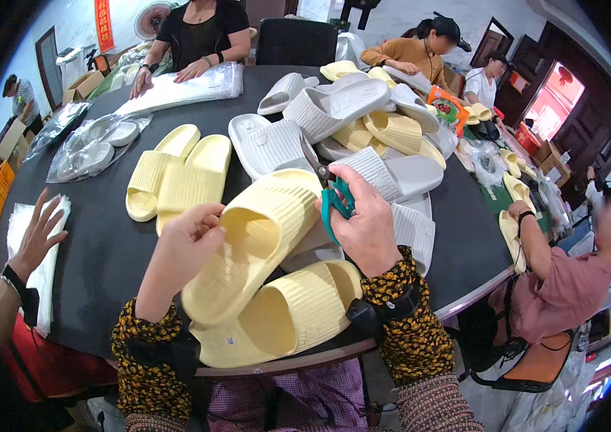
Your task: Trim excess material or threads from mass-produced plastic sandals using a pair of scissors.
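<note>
My left hand (186, 252) is closed, with thumb and fingers pinched at the strap edge of a pale yellow slide slipper (277, 205). That slipper lies tilted, toe end up, over another yellow slipper (273, 324) at the table's near edge. In my right hand (367, 219) is a pair of scissors (336, 209) with teal handles, its dark blades pointing up and away beside the slipper's strap. Whether the blades touch anything I cannot tell. Just beyond the scissors, grey slippers (277, 144) lie heaped with yellow ones.
A pair of yellow slippers (179, 176) lies left of my hands on the dark table (104, 266). Bagged slippers (96, 147) and clear plastic bags (190, 86) are farther left and back. Another person's hand (35, 234) rests over bags at left. Co-workers sit around; one in pink (568, 288) handles slippers at right.
</note>
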A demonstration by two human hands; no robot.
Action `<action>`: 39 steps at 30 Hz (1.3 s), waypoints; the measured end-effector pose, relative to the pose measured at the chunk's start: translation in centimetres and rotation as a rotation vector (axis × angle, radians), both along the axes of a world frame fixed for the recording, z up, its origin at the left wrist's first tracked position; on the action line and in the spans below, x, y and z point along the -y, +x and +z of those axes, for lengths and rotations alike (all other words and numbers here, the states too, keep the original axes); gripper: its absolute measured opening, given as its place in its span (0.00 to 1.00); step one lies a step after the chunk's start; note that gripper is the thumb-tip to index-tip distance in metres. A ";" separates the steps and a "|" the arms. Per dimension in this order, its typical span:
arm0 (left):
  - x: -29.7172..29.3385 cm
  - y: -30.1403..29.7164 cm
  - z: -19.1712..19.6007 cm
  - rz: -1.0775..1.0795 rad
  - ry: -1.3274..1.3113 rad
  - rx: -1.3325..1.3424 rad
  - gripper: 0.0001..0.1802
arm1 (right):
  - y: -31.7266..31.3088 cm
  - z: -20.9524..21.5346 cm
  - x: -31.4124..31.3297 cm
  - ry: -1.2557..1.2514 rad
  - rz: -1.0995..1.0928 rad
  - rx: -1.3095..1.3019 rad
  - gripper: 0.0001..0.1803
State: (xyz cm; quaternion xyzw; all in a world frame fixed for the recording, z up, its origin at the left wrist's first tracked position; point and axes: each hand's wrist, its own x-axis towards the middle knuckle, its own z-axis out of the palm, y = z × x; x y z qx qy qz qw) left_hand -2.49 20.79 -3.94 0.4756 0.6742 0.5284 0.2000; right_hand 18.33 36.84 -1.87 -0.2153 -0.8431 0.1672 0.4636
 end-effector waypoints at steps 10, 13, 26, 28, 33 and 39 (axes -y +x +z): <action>0.0 0.5 -0.3 -0.104 -0.035 0.034 0.17 | 0.0 -0.1 0.0 -0.130 -0.026 -0.040 0.23; 0.4 1.2 0.9 -0.115 -0.139 -0.001 0.18 | 0.1 -0.3 -0.3 -0.082 -0.017 -0.069 0.23; 2.5 1.5 2.7 0.073 -0.008 -0.399 0.18 | -0.3 -0.4 -1.0 -0.099 -0.030 -0.211 0.22; 4.0 3.2 4.4 0.037 -0.041 -0.489 0.20 | -0.2 -0.2 -1.2 -0.087 -0.021 -0.245 0.22; 5.0 8.6 6.0 -0.305 -0.171 -0.795 0.31 | 1.2 0.0 -1.1 -0.137 -0.002 -0.244 0.22; 2.2 10.4 4.7 -0.207 -0.095 -0.966 0.29 | 1.9 0.5 -0.6 -0.139 0.053 -0.284 0.20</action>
